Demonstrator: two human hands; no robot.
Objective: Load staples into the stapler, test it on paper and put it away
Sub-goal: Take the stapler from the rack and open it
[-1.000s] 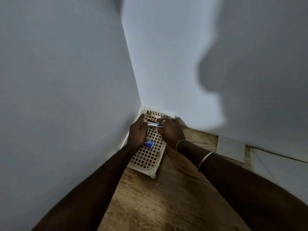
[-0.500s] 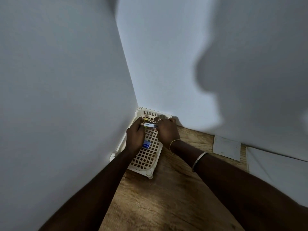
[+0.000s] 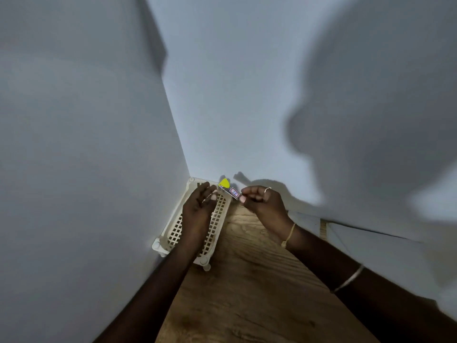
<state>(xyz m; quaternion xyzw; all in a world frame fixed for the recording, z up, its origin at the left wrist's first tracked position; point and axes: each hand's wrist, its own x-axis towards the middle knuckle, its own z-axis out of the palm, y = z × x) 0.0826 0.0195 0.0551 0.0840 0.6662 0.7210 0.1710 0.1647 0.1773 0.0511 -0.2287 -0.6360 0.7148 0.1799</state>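
Observation:
A small silver stapler [image 3: 232, 191] with a blue-and-red label and a yellow end is lifted over the far end of a cream lattice basket [image 3: 217, 226]. My right hand [image 3: 263, 204] pinches the stapler's near end between thumb and fingers. My left hand [image 3: 197, 209] hovers over the basket just left of the stapler, palm turned up and fingers loosely bent. A thin pale sliver shows at its fingertips; I cannot tell what it is or whether the hand holds it. My left hand hides the middle of the basket.
The basket stands in a corner where two white walls meet, on a wooden surface [image 3: 247, 293]. White sheets of paper [image 3: 305, 222] lie against the right wall. A large shadow covers the right wall.
Both hands were together on the stapler low over the basket. Now they have parted: my right hand has lifted the stapler, and my left hand has let go. The blue box in the basket is now hidden.

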